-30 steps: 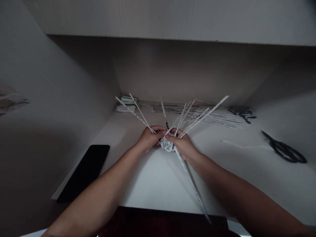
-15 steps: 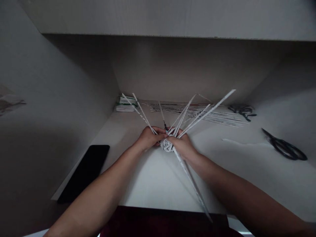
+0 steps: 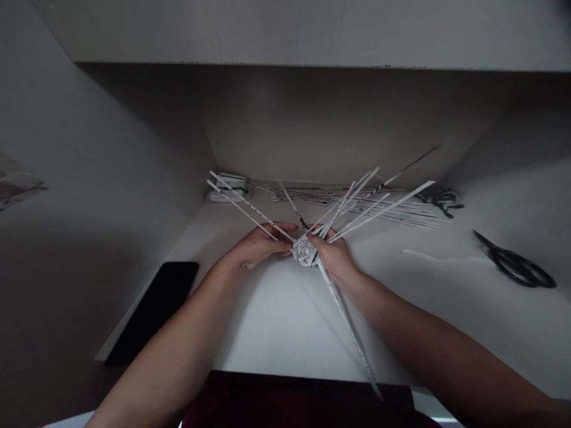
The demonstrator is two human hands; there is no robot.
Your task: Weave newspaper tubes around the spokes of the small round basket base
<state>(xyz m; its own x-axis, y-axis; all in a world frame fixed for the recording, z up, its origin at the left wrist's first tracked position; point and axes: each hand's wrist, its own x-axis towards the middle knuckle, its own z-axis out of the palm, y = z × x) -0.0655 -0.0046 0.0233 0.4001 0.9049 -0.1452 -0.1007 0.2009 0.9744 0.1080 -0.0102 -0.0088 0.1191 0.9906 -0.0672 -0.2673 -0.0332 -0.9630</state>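
A small woven knot of rolled paper sticks (image 3: pixel 305 252) sits between both hands above a white desk (image 3: pixel 276 321). Long paper sticks fan out from it toward the back left, the back right and the near edge. My left hand (image 3: pixel 259 245) grips the left side of the knot, fingers curled over two sticks. My right hand (image 3: pixel 333 257) pinches the right side, where several sticks spread up and right. One long stick (image 3: pixel 352 333) runs from the knot under my right wrist toward me.
A black phone (image 3: pixel 154 310) lies at the desk's left edge. Loose paper sticks (image 3: pixel 379 208) lie along the back wall beside a white packet (image 3: pixel 229 185). Black scissors (image 3: pixel 517 268) rest at the right, a dark clip-like object (image 3: pixel 441 201) further back. A shelf overhangs above.
Both hands have turned the woven piece, and the fan of sticks has tilted lower and flatter toward the desk. The left fingers have stretched further over the sticks.
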